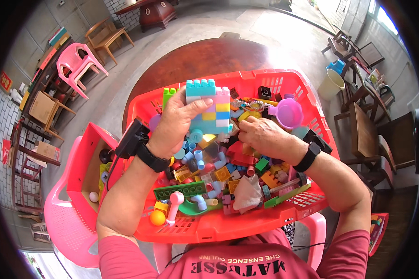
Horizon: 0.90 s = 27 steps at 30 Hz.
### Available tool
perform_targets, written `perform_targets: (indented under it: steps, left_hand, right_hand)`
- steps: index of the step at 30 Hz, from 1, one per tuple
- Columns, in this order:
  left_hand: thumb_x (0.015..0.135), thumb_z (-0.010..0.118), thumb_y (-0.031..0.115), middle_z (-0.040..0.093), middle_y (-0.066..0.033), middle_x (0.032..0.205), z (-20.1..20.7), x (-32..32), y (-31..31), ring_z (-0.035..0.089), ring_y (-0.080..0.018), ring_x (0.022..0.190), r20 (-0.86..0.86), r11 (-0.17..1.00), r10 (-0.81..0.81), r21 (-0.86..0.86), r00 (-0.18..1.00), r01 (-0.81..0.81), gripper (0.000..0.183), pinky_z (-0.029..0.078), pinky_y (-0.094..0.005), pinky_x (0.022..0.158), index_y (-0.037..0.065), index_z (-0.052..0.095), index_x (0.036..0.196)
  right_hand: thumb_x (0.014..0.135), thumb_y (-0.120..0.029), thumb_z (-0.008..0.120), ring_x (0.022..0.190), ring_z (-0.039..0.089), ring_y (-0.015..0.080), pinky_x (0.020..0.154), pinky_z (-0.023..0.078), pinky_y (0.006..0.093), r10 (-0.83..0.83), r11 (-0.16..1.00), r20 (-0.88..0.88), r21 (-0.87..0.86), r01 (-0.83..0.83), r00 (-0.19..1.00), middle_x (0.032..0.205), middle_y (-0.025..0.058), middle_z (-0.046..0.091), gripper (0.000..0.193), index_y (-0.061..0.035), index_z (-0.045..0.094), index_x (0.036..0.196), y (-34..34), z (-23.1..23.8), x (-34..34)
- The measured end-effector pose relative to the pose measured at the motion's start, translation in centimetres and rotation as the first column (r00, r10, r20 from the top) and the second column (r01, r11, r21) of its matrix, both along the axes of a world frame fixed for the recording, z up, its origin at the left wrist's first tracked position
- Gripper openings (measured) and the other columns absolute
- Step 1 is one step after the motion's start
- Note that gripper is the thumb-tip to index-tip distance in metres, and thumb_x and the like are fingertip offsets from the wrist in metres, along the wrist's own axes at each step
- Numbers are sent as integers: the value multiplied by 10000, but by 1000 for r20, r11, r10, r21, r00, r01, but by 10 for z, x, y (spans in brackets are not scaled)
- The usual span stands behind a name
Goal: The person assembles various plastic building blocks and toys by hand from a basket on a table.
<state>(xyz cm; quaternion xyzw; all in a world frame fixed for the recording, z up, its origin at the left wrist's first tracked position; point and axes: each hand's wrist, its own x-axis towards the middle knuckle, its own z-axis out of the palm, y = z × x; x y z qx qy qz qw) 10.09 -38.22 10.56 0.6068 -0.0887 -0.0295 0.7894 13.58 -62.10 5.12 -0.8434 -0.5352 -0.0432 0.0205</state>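
The left hand (179, 123) has its fingers (198, 106) wrapped around a stack of pastel building blocks (210, 108), gripping it and holding it just above the pile, tilted a little toward the far side. The stack's turquoise top row rises clear of the fingers; its pink, yellow and blue layers show to their right. The right hand (260, 135) lies just beside the stack, its fingers (246, 124) curled down into the loose bricks; whether they pinch a piece cannot be told.

Both hands work inside a red plastic basket (246, 221), heaped with mixed bricks. Its far rim runs close behind the left fingers, its near rim lies below both wrists, so open room inside is tight. A purple cup (288, 113) sits to the right of the right fingers, near the basket's right wall. A green flat plate (179, 189) lies below the left wrist, toward the near rim. A round dark counter (195, 58) shows beyond the far rim. To the left of the left wrist, a red box (81, 172) stands touching the basket's left edge.
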Motion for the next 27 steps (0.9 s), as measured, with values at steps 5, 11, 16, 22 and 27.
perform_targets:
  steps: [5,11,16,22,27]
  left_hand:
    - [912,662,106,640,-35,1052,2,1,4,628,-126,970,14,998,65,-29,998,-64,223,555,-311,846,48,599,1119]
    - [901,660,73,615,-20,987,2,2,5,615,-119,961,44,998,62,10,997,-63,187,552,-314,843,54,565,1061]
    - [891,671,67,618,-5,1009,1,2,8,587,-102,955,48,1000,21,21,999,-23,222,484,-291,900,65,586,1096]
    - [898,667,100,618,-25,966,-1,4,6,630,-113,872,108,994,51,86,993,-60,191,566,-289,744,54,570,1057]
    - [890,681,98,621,-21,970,-4,5,4,624,-104,874,126,989,44,134,991,-61,202,549,-275,764,56,573,1057]
  right_hand:
    - [752,-90,660,988,621,272,771,541,384,-200,970,11,-138,200,980,1009,99,611,177,-68,688,925,-6,10,10]
    - [787,-76,626,964,634,306,776,537,411,-223,975,-47,-35,221,974,962,134,614,138,-63,664,919,-10,13,13]
    - [718,-73,674,879,618,338,733,522,437,-232,972,-151,-10,234,961,929,133,574,180,-42,581,868,-11,15,16]
    - [761,-40,617,856,627,335,731,524,424,-21,989,-255,133,57,967,912,138,591,133,-23,587,889,-9,31,-1]
    - [756,-25,618,860,617,313,738,540,393,192,955,-229,268,-128,954,904,108,572,169,-28,587,922,6,34,-15]
